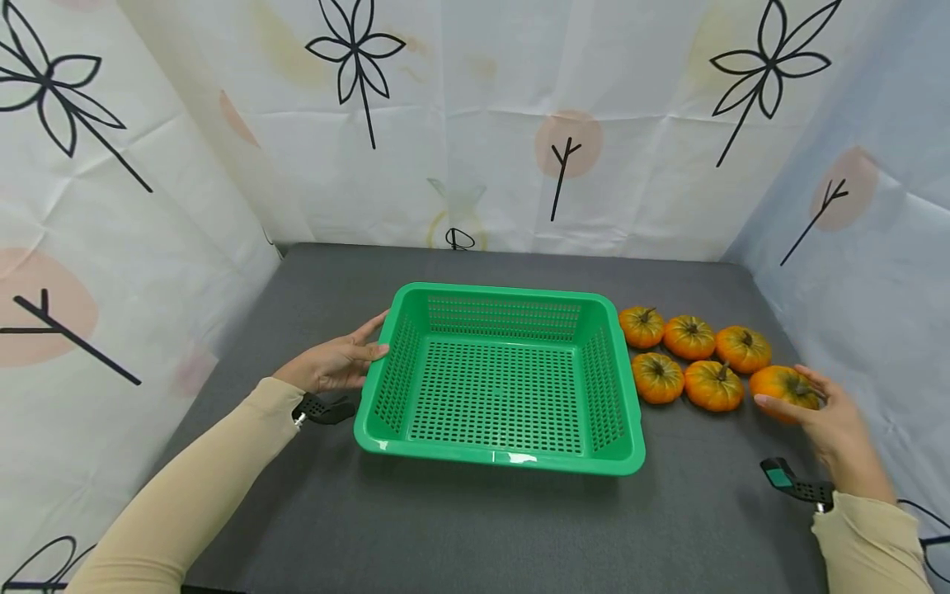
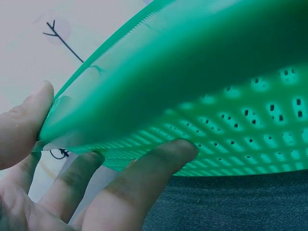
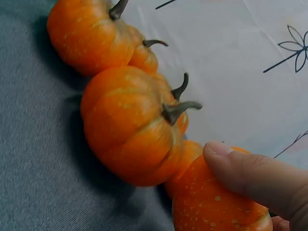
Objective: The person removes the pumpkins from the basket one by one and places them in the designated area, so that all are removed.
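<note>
A green plastic basket (image 1: 505, 460) with perforated sides and floor sits on the grey table, nothing inside it. My left hand (image 1: 334, 363) holds its left rim; in the left wrist view the thumb is at the rim and the fingers (image 2: 144, 180) lie against the outer side. To the right, my right hand (image 1: 839, 421) grips a small orange pumpkin (image 1: 783, 389) at the right end of the front row. The right wrist view has the thumb (image 3: 240, 171) on this pumpkin (image 3: 211, 207); most other fingers are hidden.
Several more small pumpkins (image 1: 713, 385) with dark stems stand in two rows between the basket and my right hand. The grey table (image 1: 475, 528) is bordered by white printed cloth walls (image 1: 475, 148) at the back and sides.
</note>
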Demonstrator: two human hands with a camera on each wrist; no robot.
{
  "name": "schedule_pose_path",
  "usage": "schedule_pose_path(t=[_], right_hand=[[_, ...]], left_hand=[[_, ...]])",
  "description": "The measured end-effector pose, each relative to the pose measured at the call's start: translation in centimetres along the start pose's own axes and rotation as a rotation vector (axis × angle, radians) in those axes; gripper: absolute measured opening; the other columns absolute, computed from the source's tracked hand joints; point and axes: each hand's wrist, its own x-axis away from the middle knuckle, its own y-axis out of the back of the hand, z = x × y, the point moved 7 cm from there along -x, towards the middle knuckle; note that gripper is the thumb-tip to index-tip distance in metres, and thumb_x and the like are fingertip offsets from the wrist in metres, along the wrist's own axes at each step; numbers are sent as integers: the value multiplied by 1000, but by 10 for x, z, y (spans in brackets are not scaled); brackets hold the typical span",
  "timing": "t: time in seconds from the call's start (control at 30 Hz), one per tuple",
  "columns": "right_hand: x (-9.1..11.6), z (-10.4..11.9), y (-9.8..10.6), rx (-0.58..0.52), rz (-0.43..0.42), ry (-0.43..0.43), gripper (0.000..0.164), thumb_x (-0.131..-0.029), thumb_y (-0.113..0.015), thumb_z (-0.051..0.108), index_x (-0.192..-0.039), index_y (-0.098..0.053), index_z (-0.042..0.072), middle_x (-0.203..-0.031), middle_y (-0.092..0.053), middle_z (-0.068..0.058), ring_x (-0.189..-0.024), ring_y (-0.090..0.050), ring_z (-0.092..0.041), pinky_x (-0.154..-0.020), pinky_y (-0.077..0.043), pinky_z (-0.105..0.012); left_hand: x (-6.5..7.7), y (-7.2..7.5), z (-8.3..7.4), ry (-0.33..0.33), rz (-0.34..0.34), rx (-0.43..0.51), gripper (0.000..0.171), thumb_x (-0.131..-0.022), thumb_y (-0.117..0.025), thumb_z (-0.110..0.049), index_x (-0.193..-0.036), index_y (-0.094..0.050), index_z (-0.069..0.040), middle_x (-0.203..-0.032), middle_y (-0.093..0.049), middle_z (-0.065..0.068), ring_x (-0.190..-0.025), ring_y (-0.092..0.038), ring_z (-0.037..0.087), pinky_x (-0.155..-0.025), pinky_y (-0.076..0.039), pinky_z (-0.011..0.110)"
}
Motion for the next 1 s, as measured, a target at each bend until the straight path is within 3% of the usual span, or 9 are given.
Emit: schedule_pose_path(t=[0.17, 0.33, 1.0], right_hand=[[-9, -11, -2, 30, 16, -5, 95, -90, -70, 36, -157, -7, 11, -157, 9, -29, -140, 1, -55, -112, -12, -70], [-13, -16, -4, 38, 25, -2, 96, -89, -71, 35, -156, -7, 9, -156, 6, -34, -139, -2, -57, -112, -11, -69], [-17, -19, -11, 88, 117, 2, 100, -91, -68, 38, -154, 0, 1, -153, 16, -36, -137, 4, -61, -107, -14, -74]], left_hand=[[-1, 0, 2, 0, 10, 13, 79, -103, -47, -12, -153, 4, -47, -162, -4, 17, -101, -67, 19, -82, -60, 35], [-1, 0, 3, -4, 11, 12, 79, -103, -47, -12, -153, 3, -47, -162, -4, 17, -99, -68, 18, -82, -60, 35], [-1, 2, 1, 2, -10, 6, 79, -103, -48, -13, -153, 2, -48, -160, -10, 19, -99, -68, 20, -82, -60, 37]])
